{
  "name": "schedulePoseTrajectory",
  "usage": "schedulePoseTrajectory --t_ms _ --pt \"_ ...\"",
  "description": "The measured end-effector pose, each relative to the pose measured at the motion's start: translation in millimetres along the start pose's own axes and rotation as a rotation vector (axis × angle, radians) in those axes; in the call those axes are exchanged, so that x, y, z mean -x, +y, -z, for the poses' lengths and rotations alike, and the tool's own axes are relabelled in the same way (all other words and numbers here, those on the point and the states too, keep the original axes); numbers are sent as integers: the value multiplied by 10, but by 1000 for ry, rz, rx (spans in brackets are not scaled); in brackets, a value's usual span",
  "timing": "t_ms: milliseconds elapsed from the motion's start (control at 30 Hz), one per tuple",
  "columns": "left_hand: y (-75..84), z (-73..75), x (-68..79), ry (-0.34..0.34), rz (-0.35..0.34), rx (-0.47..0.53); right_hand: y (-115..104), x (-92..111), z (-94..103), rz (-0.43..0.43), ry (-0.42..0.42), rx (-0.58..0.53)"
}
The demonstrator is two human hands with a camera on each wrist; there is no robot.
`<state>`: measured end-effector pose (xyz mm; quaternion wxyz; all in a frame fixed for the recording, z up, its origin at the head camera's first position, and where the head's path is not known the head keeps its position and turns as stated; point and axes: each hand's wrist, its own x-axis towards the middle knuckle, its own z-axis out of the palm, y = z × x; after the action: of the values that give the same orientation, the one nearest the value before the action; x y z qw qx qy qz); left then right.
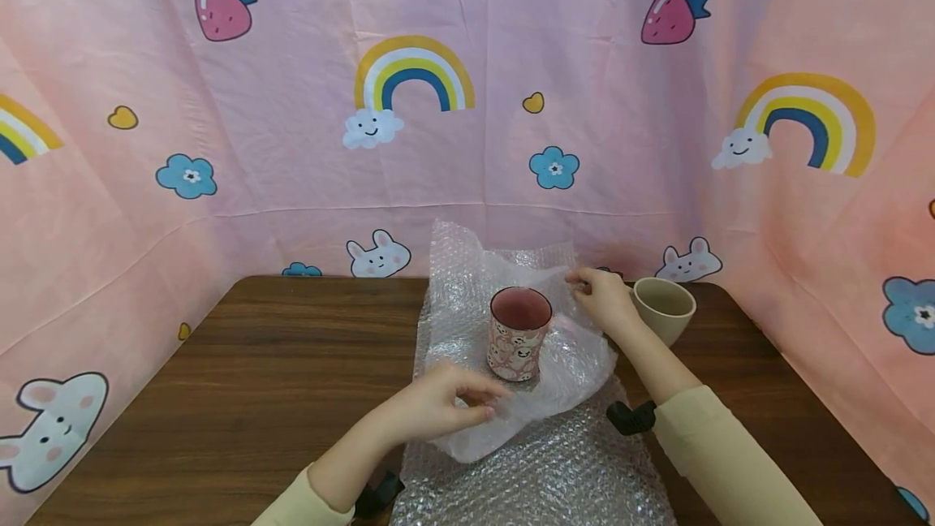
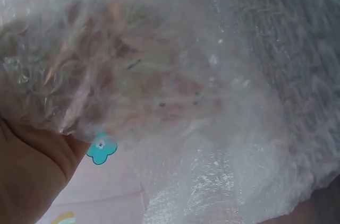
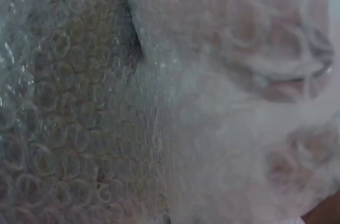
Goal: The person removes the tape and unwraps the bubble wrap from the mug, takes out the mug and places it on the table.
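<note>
A pink-patterned cup (image 1: pixel 517 339) with a dark rim stands upright on a loose sheet of bubble wrap (image 1: pixel 577 372). At the cup's near left, my left hand (image 1: pixel 449 403) is blurred, its thumb and fingers apart over the sheet. Through the plastic, the left wrist view shows the cup's print blurred, beside part of the left hand (image 2: pixel 37 165). Beyond the cup on the right, my right hand (image 1: pixel 606 299) pinches the sheet's raised edge. Bubble wrap (image 3: pixel 79 118) fills most of the right wrist view, with the cup's rim faint behind it.
A plain beige mug (image 1: pixel 665 307) stands at the back right, just past the right hand. More bubble wrap (image 1: pixel 540 477) runs toward the front of the brown wooden table (image 1: pixel 292 372). A patterned cloth (image 1: pixel 292 104) hangs behind and at both sides.
</note>
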<state>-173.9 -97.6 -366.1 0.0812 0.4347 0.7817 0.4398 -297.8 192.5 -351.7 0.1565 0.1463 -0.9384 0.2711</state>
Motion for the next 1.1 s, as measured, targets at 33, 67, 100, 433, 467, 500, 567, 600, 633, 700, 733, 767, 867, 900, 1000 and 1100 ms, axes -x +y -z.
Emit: schedulePoseTrajectory --t_ms 33,67,100,433,467,500,567,600,633,700,733,767,867,900,1000,1100 --pt "-4 -6 0 -11 0 1 1 0 0 -3 -30 23" --pt "-7 -11 -2 -21 -4 -3 2 0 -2 -4 -59 41" --pt "-10 -16 -1 -33 -2 -7 5 -1 -5 -5 -89 57" --pt "-13 -87 -2 -181 -1 -90 64 28 -5 20 -229 36" --pt "-13 -95 -3 -194 -1 -80 65 38 5 20 -229 27" --pt "-11 -103 -3 -204 -3 -73 66 47 14 20 -227 21" --pt "-17 -117 -4 -225 -10 -68 69 73 39 23 -218 18" --pt "-23 -123 -6 -236 -10 -66 72 88 52 24 -211 18" --pt "-31 -129 -9 -247 -12 -59 78 103 67 24 -203 18" --pt "-41 -139 -9 -270 -9 -45 89 137 97 31 -183 20" --pt "-50 -141 -9 -280 -7 -44 98 152 111 35 -174 19" --pt "-56 -143 -8 -291 -7 -47 105 169 125 40 -164 15" --pt "-77 -141 -3 -318 -10 -79 124 222 169 49 -136 -3" --pt "-82 -140 -2 -326 -7 -93 125 240 186 54 -130 -6" --pt "-100 -129 4 -347 22 -123 127 305 237 72 -130 -33" --pt "-109 -97 16 -348 101 -114 118 390 296 80 -158 -58"
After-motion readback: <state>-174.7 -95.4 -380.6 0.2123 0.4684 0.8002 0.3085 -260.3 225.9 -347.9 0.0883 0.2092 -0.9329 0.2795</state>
